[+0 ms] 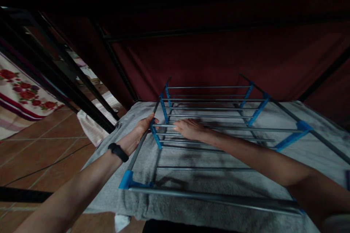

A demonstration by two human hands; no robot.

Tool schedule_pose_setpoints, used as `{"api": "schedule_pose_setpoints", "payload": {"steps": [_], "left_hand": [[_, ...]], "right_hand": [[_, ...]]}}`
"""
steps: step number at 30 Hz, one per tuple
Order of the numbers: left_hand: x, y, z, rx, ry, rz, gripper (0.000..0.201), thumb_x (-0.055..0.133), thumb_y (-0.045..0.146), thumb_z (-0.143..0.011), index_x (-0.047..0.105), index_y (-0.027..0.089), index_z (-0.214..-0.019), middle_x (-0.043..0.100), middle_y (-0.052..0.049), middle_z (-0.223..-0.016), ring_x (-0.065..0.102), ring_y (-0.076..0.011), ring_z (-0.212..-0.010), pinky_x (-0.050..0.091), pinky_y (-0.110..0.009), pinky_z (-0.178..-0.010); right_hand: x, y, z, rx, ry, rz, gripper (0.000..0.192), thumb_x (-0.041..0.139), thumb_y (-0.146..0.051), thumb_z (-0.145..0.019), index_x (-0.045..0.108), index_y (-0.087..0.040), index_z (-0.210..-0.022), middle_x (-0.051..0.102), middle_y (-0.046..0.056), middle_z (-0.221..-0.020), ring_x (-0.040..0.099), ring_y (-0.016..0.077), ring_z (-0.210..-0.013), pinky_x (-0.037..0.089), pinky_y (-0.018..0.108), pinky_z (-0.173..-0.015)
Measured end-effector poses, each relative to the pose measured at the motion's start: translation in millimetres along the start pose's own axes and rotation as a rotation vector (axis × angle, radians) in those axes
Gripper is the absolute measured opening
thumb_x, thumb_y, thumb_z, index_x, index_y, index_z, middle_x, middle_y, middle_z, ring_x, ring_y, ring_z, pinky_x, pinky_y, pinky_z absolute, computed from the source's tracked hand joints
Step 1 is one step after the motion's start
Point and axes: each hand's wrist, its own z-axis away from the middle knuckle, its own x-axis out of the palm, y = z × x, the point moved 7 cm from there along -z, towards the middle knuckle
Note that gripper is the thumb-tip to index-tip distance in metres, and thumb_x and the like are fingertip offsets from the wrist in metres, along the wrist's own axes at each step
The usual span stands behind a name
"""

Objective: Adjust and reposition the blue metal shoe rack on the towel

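Note:
A shoe rack [254, 129] of grey metal tubes and blue plastic joints lies on a grey blanket [218, 182]. My left hand [144, 125], with a black band at the wrist, is closed around the rack's left side pole beside a blue joint [156, 136]. Near that joint, my right hand [189, 129] grips the left part of a cross tube. Its fingertips curl over the tube, and my right forearm hides part of the lower tubes. Another blue joint [303, 126] joins the same tube to the right side pole.
Black metal bed posts [117, 65] stand at the left, with a dark red cloth [218, 58] behind the rack. A thin cable [49, 164] crosses the tiled floor [27, 156]. A flowered blanket [24, 91] hangs at far left.

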Motion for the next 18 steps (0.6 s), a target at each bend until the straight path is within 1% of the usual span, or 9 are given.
{"api": "schedule_pose_setpoints", "payload": {"steps": [3, 6, 10, 12, 14, 16, 18], "left_hand": [[-2.1, -5, -11, 0.006, 0.001, -0.013, 0.038, 0.058, 0.056, -0.087, 0.064, 0.019, -0.077, 0.063, -0.004, -0.066, 0.06, -0.0198, -0.063, 0.049, -0.031, -0.064], [-3.4, -9, -23, -0.007, -0.011, -0.031, 0.039, 0.055, 0.054, -0.09, 0.066, 0.018, -0.08, 0.064, -0.005, -0.067, 0.061, -0.0201, -0.065, 0.049, -0.031, -0.066], [-5.5, -12, -32, -0.047, -0.004, -0.07, 0.04, 0.051, 0.051, -0.093, 0.067, 0.016, -0.083, 0.065, -0.005, -0.07, 0.065, -0.0196, -0.068, 0.049, -0.029, -0.065], [-5.1, -10, -31, -0.039, -0.02, -0.065, 0.039, 0.053, 0.052, -0.092, 0.068, 0.016, -0.088, 0.067, -0.006, -0.073, 0.066, -0.0201, -0.07, 0.051, -0.029, -0.065], [-5.9, -8, -30, -0.018, -0.021, -0.046, 0.039, 0.056, 0.053, -0.09, 0.067, 0.016, -0.092, 0.068, -0.006, -0.076, 0.067, -0.0206, -0.071, 0.054, -0.031, -0.066], [-7.6, -7, -29, -0.006, -0.01, -0.028, 0.039, 0.056, 0.053, -0.09, 0.066, 0.016, -0.096, 0.07, -0.006, -0.079, 0.068, -0.0205, -0.072, 0.056, -0.032, -0.067], [-8.7, -7, -30, -0.035, -0.016, -0.015, 0.04, 0.053, 0.056, -0.091, 0.064, 0.018, -0.098, 0.072, -0.007, -0.081, 0.069, -0.0209, -0.073, 0.058, -0.033, -0.067]], "right_hand": [[0, 0, 0, -0.009, 0.012, 0.012, 0.032, 0.038, -0.038, -0.102, 0.066, -0.022, -0.108, 0.072, 0.008, -0.112, 0.067, 0.023, -0.105, 0.045, 0.029, -0.081], [1, -1, -1, -0.013, 0.015, 0.037, 0.033, 0.037, -0.038, -0.103, 0.065, -0.022, -0.11, 0.071, 0.008, -0.113, 0.067, 0.0231, -0.105, 0.046, 0.031, -0.083], [-7, -6, 5, -0.064, 0.054, 0.058, 0.035, 0.039, -0.04, -0.103, 0.059, -0.021, -0.125, 0.067, 0.008, -0.12, 0.063, 0.0222, -0.11, 0.046, 0.032, -0.088], [-17, -8, 16, -0.119, 0.095, 0.087, 0.037, 0.042, -0.039, -0.102, 0.055, -0.019, -0.131, 0.065, 0.01, -0.121, 0.061, 0.022, -0.111, 0.045, 0.033, -0.092], [-32, -4, 35, -0.165, 0.143, 0.133, 0.038, 0.042, -0.036, -0.103, 0.053, -0.018, -0.134, 0.062, 0.012, -0.124, 0.059, 0.022, -0.113, 0.043, 0.035, -0.097], [-51, 12, 59, -0.158, 0.171, 0.166, 0.038, 0.04, -0.032, -0.103, 0.051, -0.018, -0.137, 0.059, 0.012, -0.129, 0.057, 0.022, -0.116, 0.04, 0.037, -0.101], [-74, 40, 89, -0.079, 0.189, 0.169, 0.041, 0.039, -0.031, -0.104, 0.049, -0.019, -0.142, 0.056, 0.011, -0.136, 0.054, 0.0223, -0.122, 0.038, 0.039, -0.105]]}}
